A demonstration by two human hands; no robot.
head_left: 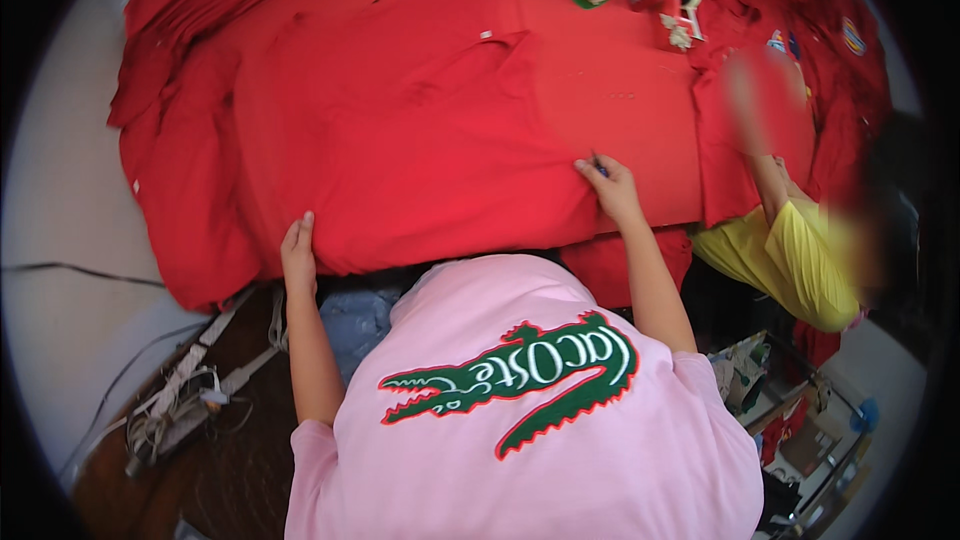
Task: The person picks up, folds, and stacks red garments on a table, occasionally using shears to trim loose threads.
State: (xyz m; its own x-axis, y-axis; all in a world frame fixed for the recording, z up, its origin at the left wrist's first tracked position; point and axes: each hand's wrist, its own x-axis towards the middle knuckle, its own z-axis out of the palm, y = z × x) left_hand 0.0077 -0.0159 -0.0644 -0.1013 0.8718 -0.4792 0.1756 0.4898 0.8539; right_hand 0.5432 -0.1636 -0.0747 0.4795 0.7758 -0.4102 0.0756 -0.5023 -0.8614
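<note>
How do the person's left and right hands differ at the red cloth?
The left hand has fairly straight fingers; the right hand is curled. The left hand shows no tool; the right hand holds a small dark object. Both are bare and at the red cloth.

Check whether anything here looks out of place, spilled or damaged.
The pale cables at the lower left look untidy: they lie in a loose tangle rather than neatly coiled. The red shirt is creased in places, as loose fabric would be. I see no spill or damage.
</note>
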